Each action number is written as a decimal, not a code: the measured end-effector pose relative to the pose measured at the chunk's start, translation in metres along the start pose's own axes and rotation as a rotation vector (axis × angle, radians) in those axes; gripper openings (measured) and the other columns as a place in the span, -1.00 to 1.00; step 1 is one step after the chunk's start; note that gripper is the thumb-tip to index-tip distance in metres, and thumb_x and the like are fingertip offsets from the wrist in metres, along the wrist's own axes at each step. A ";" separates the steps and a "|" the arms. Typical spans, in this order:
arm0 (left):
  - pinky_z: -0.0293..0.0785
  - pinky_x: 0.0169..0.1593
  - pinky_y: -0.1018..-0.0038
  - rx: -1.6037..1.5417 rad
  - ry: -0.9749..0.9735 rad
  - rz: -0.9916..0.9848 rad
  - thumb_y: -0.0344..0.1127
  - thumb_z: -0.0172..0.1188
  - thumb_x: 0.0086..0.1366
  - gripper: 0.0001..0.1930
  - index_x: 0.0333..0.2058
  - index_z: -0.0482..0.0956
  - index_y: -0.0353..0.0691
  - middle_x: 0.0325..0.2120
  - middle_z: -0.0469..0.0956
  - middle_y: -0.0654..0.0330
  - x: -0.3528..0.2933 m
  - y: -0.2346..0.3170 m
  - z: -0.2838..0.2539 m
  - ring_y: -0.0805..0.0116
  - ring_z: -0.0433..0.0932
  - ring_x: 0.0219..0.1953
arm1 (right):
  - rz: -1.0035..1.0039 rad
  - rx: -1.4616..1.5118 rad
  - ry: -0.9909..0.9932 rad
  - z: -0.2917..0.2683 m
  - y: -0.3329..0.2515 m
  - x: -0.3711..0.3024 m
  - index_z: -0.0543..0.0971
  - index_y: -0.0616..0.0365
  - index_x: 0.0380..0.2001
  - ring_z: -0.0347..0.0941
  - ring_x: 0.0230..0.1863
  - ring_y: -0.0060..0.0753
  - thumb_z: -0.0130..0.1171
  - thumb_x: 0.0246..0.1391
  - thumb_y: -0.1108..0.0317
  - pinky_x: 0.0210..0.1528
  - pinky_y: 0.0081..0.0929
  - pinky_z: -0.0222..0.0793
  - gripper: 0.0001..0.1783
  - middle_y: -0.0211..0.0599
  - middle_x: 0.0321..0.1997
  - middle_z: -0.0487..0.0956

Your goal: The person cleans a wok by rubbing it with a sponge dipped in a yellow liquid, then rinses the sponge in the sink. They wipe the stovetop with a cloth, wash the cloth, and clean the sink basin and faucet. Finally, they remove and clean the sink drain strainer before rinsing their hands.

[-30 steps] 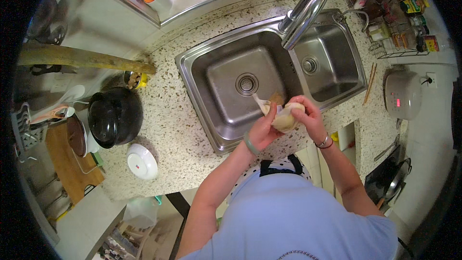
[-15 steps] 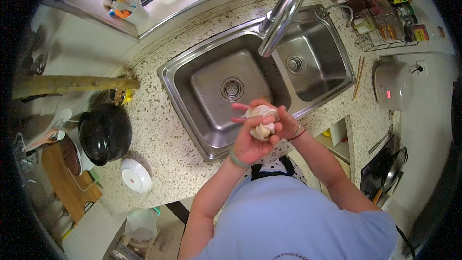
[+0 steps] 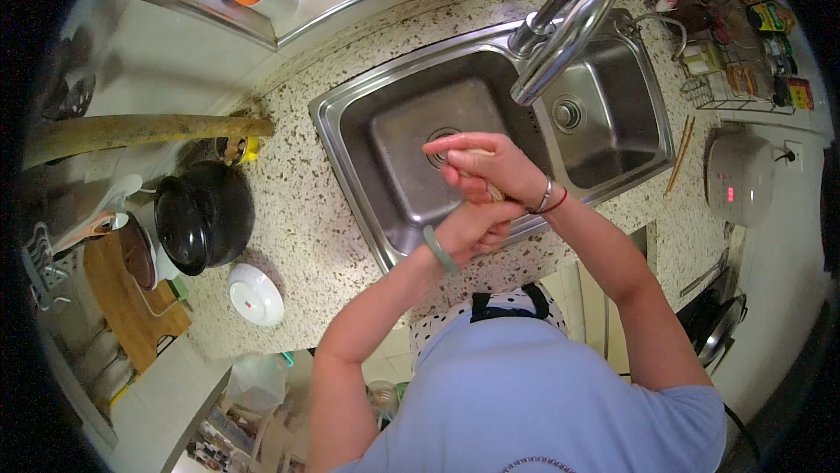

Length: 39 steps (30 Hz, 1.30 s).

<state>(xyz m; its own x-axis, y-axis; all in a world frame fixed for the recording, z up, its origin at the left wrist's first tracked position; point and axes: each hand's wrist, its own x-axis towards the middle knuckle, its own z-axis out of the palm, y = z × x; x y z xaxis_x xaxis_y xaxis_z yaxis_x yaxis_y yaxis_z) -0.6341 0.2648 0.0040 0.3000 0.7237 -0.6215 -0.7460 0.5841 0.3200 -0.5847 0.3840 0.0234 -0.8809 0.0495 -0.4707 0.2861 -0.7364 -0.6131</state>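
Observation:
Over the near edge of the steel sink's large basin [image 3: 411,202], both hands grip a bunched, cream-white cloth [image 3: 496,193], mostly hidden by my fingers. My left hand [image 3: 477,228], with a green bangle at its wrist, is closed round the lower end. Above it, my right hand [image 3: 497,168] is wrapped round the upper part, wrist bent and its index finger pointing left. A silver bracelet and a red string circle that wrist. The two hands touch each other. The chrome faucet [image 3: 569,31] arches over the sink, beyond my hands.
Left on the speckled counter [image 3: 289,254] stand a black pot [image 3: 214,210] and an upturned white dish [image 3: 255,295]. Wooden chopsticks [image 3: 680,154] lie right of the small basin [image 3: 608,105], near a white rice cooker [image 3: 739,177]. A wire rack [image 3: 735,97] holds bottles.
My right hand has turned over and moved above the left, which has closed lower down. The cloth, plainly visible before between the palms, is now squeezed and mostly covered. The view has shifted slightly.

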 end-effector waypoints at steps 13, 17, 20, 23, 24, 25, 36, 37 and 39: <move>0.43 -0.10 0.43 0.800 0.465 0.611 -0.46 0.18 0.10 -0.72 -0.16 0.49 -0.22 -0.25 0.55 0.28 0.058 -0.005 -0.053 0.39 0.50 -0.17 | -0.157 -0.066 0.272 -0.020 0.015 0.054 0.43 0.10 -0.56 0.07 -0.79 -0.75 0.01 0.23 0.07 -0.78 -0.71 -0.06 -0.61 -0.61 -0.75 0.23; 0.46 -0.21 0.34 0.867 0.574 0.662 -0.43 0.18 0.07 -0.79 -0.26 0.52 -0.21 -0.37 0.58 0.11 0.088 -0.023 -0.090 0.19 0.56 -0.27 | -0.186 0.011 0.393 -0.019 0.023 0.067 0.29 0.03 -0.61 -0.03 -0.83 -0.72 -0.06 0.26 0.04 -0.81 -0.67 -0.17 -0.57 -0.60 -0.77 0.15; 0.48 -0.33 0.19 1.107 0.731 0.641 -0.38 0.19 0.02 -0.90 -0.46 0.56 -0.24 -0.54 0.56 -0.10 0.088 -0.015 -0.091 -0.08 0.58 -0.40 | -0.203 0.095 0.458 -0.029 0.030 0.075 0.23 -0.02 -0.64 -0.05 -0.84 -0.68 -0.07 0.25 -0.01 -0.82 -0.65 -0.19 -0.55 -0.58 -0.77 0.13; 0.47 -0.35 0.12 1.150 0.790 0.506 -0.37 0.19 0.01 -0.91 -0.56 0.56 -0.25 -0.58 0.54 -0.12 0.100 -0.014 -0.103 -0.13 0.57 -0.42 | -0.205 0.213 0.569 -0.052 0.050 0.093 0.22 -0.04 -0.65 -0.05 -0.85 -0.65 -0.06 0.23 -0.04 -0.82 -0.61 -0.19 -0.54 -0.57 -0.79 0.14; 0.47 -0.34 0.11 1.190 0.825 0.453 -0.36 0.19 0.02 -0.91 -0.50 0.55 -0.25 -0.55 0.55 -0.12 0.105 -0.020 -0.109 -0.14 0.56 -0.42 | -0.177 0.277 0.625 -0.064 0.059 0.099 0.22 -0.04 -0.66 -0.04 -0.85 -0.64 -0.06 0.23 -0.04 -0.83 -0.58 -0.18 -0.53 -0.56 -0.80 0.15; 0.46 -0.34 0.10 1.231 0.866 0.407 -0.36 0.20 0.02 -0.88 -0.43 0.55 -0.24 -0.52 0.55 -0.12 0.114 -0.027 -0.118 -0.15 0.56 -0.41 | -0.152 0.340 0.673 -0.075 0.070 0.105 0.23 -0.03 -0.67 -0.04 -0.85 -0.63 -0.05 0.22 -0.05 -0.83 -0.56 -0.16 -0.52 -0.55 -0.81 0.16; 0.56 -0.35 0.46 0.106 0.434 0.368 -0.13 0.04 0.35 -0.64 -0.01 0.36 -0.23 -0.30 0.52 0.19 0.038 -0.017 -0.080 0.45 0.54 -0.46 | -0.166 -0.195 0.422 -0.088 0.076 0.017 0.33 0.18 0.13 0.44 -0.14 -0.54 0.26 0.01 0.38 -0.16 -0.56 0.43 -0.41 -0.35 -0.10 0.50; 0.57 -0.35 0.46 0.006 0.354 0.327 -0.08 -0.01 0.37 -0.63 -0.02 0.38 -0.24 -0.31 0.52 0.20 0.030 -0.018 -0.080 0.43 0.54 -0.46 | -0.176 -0.239 0.431 -0.082 0.075 0.008 0.34 0.16 0.13 0.44 -0.11 -0.54 0.26 -0.01 0.42 -0.15 -0.56 0.43 -0.41 -0.34 -0.07 0.50; 0.57 -0.34 0.45 0.035 0.353 0.346 -0.05 -0.10 0.40 -0.61 -0.01 0.41 -0.22 -0.28 0.53 0.19 0.017 -0.026 -0.075 0.40 0.55 -0.44 | -0.204 -0.332 0.436 -0.069 0.074 -0.009 0.35 0.15 0.13 0.44 -0.08 -0.51 0.20 -0.05 0.53 -0.15 -0.54 0.47 -0.40 -0.30 -0.01 0.48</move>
<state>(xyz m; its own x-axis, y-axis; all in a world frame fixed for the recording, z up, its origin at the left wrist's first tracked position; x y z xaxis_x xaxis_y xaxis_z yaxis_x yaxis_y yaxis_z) -0.6549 0.2344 -0.0686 -0.1857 0.7122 -0.6769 -0.7443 0.3478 0.5701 -0.5299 0.3761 -0.0619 -0.7141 0.4932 -0.4968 0.2919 -0.4352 -0.8517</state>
